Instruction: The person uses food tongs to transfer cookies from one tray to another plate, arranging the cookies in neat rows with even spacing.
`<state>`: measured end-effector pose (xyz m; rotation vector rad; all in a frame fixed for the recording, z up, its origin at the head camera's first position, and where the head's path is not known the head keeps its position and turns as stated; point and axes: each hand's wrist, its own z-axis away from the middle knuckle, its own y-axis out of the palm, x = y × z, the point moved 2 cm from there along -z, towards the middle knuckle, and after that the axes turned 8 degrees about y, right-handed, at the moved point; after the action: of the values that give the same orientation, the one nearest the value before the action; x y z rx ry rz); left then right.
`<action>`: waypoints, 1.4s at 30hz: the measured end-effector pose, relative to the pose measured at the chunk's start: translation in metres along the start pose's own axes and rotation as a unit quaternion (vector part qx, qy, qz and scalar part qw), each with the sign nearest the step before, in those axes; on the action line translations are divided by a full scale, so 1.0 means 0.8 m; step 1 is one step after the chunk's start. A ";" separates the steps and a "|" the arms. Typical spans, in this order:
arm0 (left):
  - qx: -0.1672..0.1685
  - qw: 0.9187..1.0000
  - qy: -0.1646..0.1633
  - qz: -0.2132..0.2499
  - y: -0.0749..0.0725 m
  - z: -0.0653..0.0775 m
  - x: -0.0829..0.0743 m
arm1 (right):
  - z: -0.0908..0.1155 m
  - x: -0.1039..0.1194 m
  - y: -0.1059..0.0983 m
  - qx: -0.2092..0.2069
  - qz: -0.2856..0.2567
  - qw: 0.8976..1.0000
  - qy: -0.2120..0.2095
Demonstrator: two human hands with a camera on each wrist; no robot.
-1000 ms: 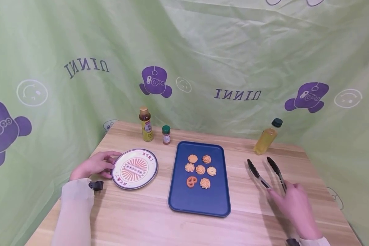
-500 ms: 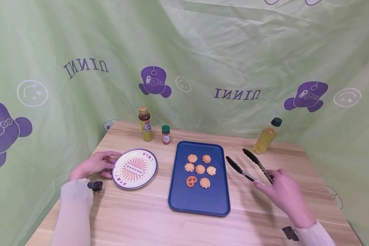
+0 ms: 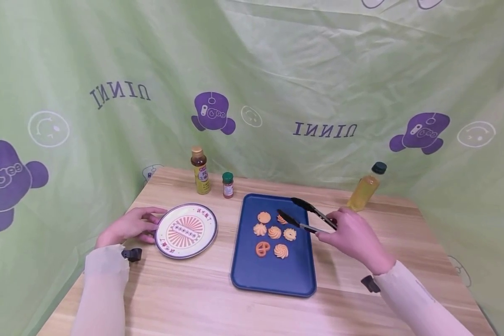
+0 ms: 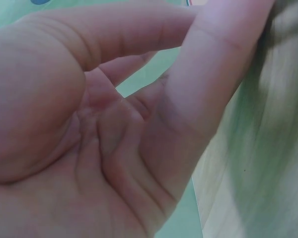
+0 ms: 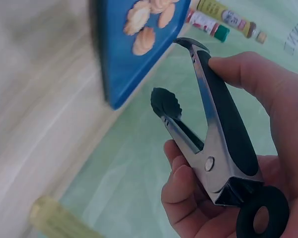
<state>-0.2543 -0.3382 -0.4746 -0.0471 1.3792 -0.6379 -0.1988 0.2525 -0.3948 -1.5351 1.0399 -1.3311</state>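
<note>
My right hand [image 3: 354, 235] grips a pair of metal tongs [image 5: 231, 114] with black grips and black tips. The tongs' arms stand spread, their tips above the upper right of a blue tray [image 3: 273, 277]. One tip partly covers a swirled cookie [image 3: 282, 219]; nothing shows between the tips. Several other cookies [image 3: 274, 232] and a pretzel-shaped biscuit [image 3: 262, 248] lie on the tray. At the left, my left hand [image 3: 130, 226] holds the left rim of a white plate [image 3: 186, 231] with red print. The left wrist view shows its bent fingers [image 4: 188, 94], with the plate mostly out of sight.
A sauce bottle [image 3: 200, 172] and a green-capped spice jar [image 3: 227, 185] stand behind the plate. Beyond my right hand is a bottle of yellow liquid [image 3: 364, 190]. A green printed cloth [image 3: 269, 56] hangs along the back of the wooden table [image 3: 185, 298].
My right hand has carried the tongs left from beside the tray until their tips are over it. The left hand and plate stay in place.
</note>
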 end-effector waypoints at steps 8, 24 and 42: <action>-0.002 1.000 0.005 -0.002 0.000 0.002 -0.002 | -0.025 0.028 0.009 0.040 0.010 0.999 -0.029; -0.005 1.000 0.005 -0.026 0.000 0.004 -0.004 | -0.057 0.067 0.012 0.096 0.040 0.992 -0.065; -0.004 0.999 0.010 -0.043 0.001 0.004 -0.006 | -0.068 0.074 0.009 0.152 0.037 0.986 -0.052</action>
<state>-0.2515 -0.3365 -0.4703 -0.1079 1.4055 -0.7068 -0.2481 0.1906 -0.3787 -1.3093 0.7802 -1.2792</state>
